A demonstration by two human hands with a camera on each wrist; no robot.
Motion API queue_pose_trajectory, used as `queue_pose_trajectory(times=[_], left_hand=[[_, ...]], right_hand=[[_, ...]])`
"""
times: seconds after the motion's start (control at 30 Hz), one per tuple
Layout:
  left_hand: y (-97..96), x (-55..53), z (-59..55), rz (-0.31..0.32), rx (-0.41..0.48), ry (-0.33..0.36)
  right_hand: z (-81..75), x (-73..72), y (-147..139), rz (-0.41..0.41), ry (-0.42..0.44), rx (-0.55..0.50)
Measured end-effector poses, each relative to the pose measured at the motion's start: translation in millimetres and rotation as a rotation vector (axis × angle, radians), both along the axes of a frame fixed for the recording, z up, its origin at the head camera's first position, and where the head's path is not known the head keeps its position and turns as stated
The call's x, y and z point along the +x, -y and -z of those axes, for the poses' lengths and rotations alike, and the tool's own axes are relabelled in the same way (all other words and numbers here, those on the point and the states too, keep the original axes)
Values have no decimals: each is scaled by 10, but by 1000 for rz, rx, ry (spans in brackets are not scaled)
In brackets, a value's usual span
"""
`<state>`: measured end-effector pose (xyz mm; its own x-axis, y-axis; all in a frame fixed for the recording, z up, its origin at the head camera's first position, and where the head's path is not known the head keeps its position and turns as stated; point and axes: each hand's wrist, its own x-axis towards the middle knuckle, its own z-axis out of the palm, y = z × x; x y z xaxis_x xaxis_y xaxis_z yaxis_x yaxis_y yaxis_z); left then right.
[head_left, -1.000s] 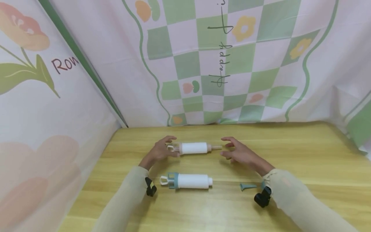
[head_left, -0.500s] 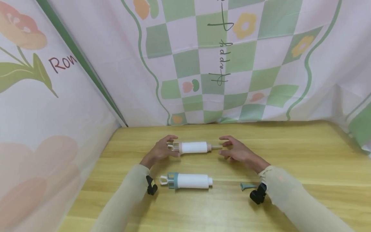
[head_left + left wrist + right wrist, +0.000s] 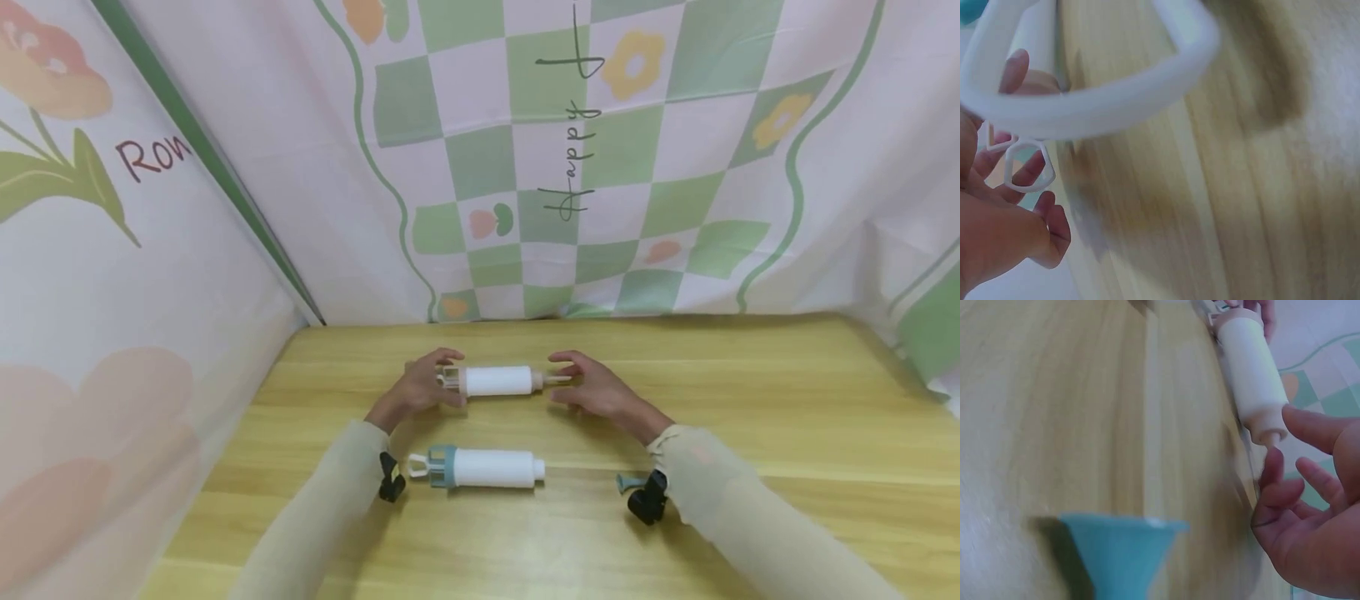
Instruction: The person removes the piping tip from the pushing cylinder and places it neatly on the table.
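A: Pink tube?
B: Lying on the table.
A: Grip?
B: Neither closed. Left hand: thumb and fingers apart round the tube's left end. Right hand: same, right end. Contact, can't tell.
A: Rest?
B: Blue tube on its near side; funnel nearer too, off right.

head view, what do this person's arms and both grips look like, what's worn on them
The left sleeve and right sleeve are long and pale cream, the right one gathered at its end. Near their ends sit a left black device, with a yellowish marking, and a right black device. The left grip and right grip are gloveless; no cables show.
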<state>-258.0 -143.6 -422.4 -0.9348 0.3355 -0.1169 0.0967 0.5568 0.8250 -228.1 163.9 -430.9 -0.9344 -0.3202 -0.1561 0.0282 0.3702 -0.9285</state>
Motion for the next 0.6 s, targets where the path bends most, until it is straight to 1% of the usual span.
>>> queue_pose_trajectory(times=[0.13, 0.3, 0.4, 0.53, 0.6], left_hand=[[-9, 15, -6, -1, -51, -21], [-22, 13, 14, -12, -69, -15], [-26, 11, 18, -27, -64, -11], [-25, 11, 17, -41, -40, -8], [-16, 17, 28, -45, -48, -4]], right_hand=[[19, 1, 85, 57, -26, 20], [25, -15, 145, 86, 20, 7], [30, -29, 167, 94, 30, 9], [51, -35, 214, 117, 5, 20], [69, -27, 253, 123, 6, 16]])
